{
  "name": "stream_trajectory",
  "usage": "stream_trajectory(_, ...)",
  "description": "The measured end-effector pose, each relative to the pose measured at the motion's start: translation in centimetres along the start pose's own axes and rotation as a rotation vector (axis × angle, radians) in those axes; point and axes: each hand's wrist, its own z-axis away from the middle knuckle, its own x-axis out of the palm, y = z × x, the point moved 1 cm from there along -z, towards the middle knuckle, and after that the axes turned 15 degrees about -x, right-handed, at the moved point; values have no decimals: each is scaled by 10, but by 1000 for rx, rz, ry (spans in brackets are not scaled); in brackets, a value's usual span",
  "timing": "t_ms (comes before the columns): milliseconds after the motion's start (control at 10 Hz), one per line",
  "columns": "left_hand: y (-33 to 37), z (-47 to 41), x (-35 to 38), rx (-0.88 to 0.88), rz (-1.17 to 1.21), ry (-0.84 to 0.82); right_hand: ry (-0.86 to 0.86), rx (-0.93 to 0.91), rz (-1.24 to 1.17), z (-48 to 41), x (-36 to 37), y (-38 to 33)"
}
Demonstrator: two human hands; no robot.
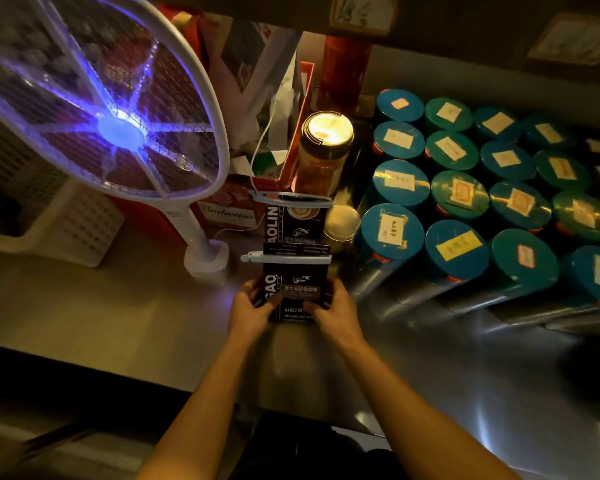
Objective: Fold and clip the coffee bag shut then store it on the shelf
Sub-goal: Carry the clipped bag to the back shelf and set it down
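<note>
A dark coffee bag (298,289) stands upright on the steel shelf surface (118,306), its folded top held by a pale blue sealing clip (286,258). My left hand (252,308) grips its left side and my right hand (336,306) grips its right side. Directly behind it stands a second dark coffee bag (295,221), also closed with a pale clip (291,199).
A lit mosquito-swatter racket (97,98) stands in its white base (207,259) to the left, next to a white perforated basket (49,209). A red box (274,140) and a glowing-lidded jar (324,150) sit behind. Several blue-lidded labelled canisters (465,202) fill the right side.
</note>
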Motion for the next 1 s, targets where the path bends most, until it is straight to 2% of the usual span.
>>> stream_trajectory(200, 5, -17, 2, -10, -93, 9, 14, 23, 16, -13, 3, 0)
stream_trajectory(700, 16, -16, 7, 204, -210, -29, 60, -100, 56, -15, 4, -16)
stream_trajectory(1000, 26, 17, 9, 337, -184, -19, 110, -180, 107, 4, -3, -38)
